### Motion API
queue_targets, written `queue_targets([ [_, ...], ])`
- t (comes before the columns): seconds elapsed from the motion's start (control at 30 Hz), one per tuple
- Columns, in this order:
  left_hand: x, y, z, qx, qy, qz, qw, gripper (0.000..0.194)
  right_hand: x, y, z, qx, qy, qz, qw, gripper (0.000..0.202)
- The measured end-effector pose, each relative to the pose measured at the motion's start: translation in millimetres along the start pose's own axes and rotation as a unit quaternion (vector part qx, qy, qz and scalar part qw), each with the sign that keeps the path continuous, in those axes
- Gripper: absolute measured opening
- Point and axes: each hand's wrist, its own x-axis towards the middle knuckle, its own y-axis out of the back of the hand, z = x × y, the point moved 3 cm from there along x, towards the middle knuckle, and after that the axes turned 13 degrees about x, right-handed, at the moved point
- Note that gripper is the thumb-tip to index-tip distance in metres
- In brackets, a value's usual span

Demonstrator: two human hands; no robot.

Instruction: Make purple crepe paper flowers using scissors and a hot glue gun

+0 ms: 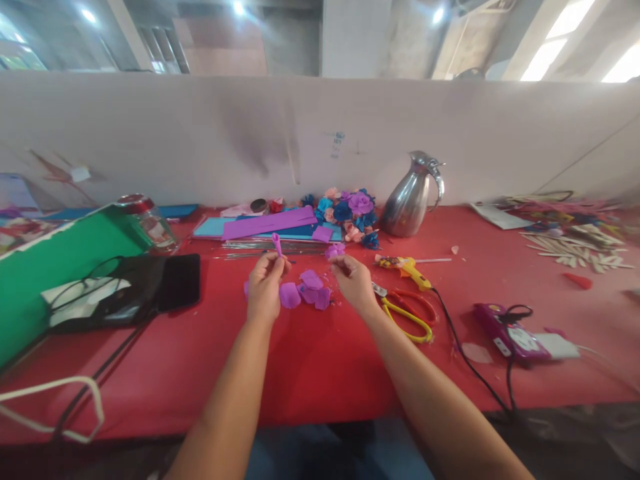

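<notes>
My left hand (266, 283) pinches a small rolled purple paper bud (277, 244), which points upward. To its right, my right hand (353, 280) has thumb and fingers closed on a purple paper petal (335, 251). Between the hands, loose purple petals (314, 290) lie on the red table, with another petal (289, 295) close beside my left hand. Behind them are purple paper strips (270, 223) on blue sheets, and a bunch of blue, pink and purple paper flowers (345, 212). The two hands are apart.
Scissors (407, 317) and a yellow glue gun (413, 272) lie right of my right hand. A metal jug (410, 197) stands behind. Farther right are a purple power box (513, 333) and cables. Left are a black tablet (180, 281), a jar (150, 223) and a green box (65, 273).
</notes>
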Motion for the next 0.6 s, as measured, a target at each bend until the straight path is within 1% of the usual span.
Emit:
queue_targets([
  [0.1, 2.4, 3.9, 6.8, 0.013, -0.004, -0.003, 1.000, 0.020, -1.1, -1.1, 0.3, -0.109, 0.002, -0.053, 0.993, 0.020],
  [0.17, 2.9, 5.4, 8.9, 0.015, 0.002, -0.009, 1.000, 0.020, -2.4, -3.0, 0.1, -0.175, 0.024, -0.093, 0.980, 0.021],
  [0.23, 2.4, 7.6, 8.6, 0.026, 0.011, -0.020, 0.999, 0.020, -3.4, -4.6, 1.0, -0.222, 0.045, -0.116, 0.967, 0.021],
  [0.33, -0.2, 14.3, 4.4, 0.067, 0.020, -0.043, 0.997, 0.020, -4.4, -7.4, 4.8, -0.252, 0.066, -0.131, 0.957, 0.020],
  [0.4, -2.2, 21.0, -0.5, 0.077, 0.031, -0.048, 0.995, 0.020, -5.6, -10.6, 7.6, -0.261, 0.082, -0.143, 0.951, 0.019],
  [0.5, -3.8, 29.3, -7.9, 0.051, 0.053, -0.038, 0.997, 0.021, -9.6, -17.5, 9.8, -0.281, 0.101, -0.167, 0.940, 0.017],
  [0.6, -3.7, 31.0, -12.5, 0.028, 0.067, -0.046, 0.996, 0.021, -17.9, -26.6, 6.1, -0.283, 0.129, -0.198, 0.930, 0.018],
])
